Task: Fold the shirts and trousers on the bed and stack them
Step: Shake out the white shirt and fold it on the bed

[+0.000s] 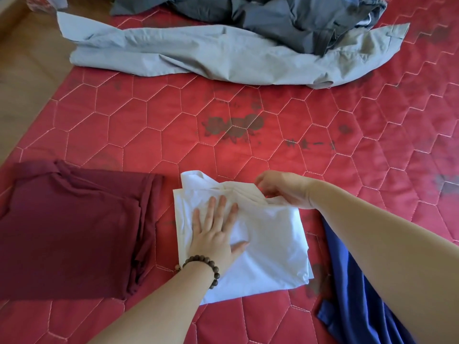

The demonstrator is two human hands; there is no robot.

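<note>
While the left hand lies flat on the white shirt in the lower middle of the frame, I see its fingers straight and spread, palm down, pressing the folded cloth onto the red quilted bed. A bracelet of brown beads circles that wrist. The right hand sits at the shirt's upper right edge, just right of centre, with its fingers curled down and pinching a bunched fold of the white fabric; I cannot make out the fingertips themselves, as the cloth hides them.

The white shirt is a rough rectangle, partly folded, with its upper edge still rumpled. Just beside it at lower left I see a folded maroon garment, the two close together but apart. At lower right a blue garment lies partly under the right forearm. Across the upper part of the frame stretch pale grey trousers, unfolded, and above them at the top a heap of dark grey clothes overlaps their right end.
</note>
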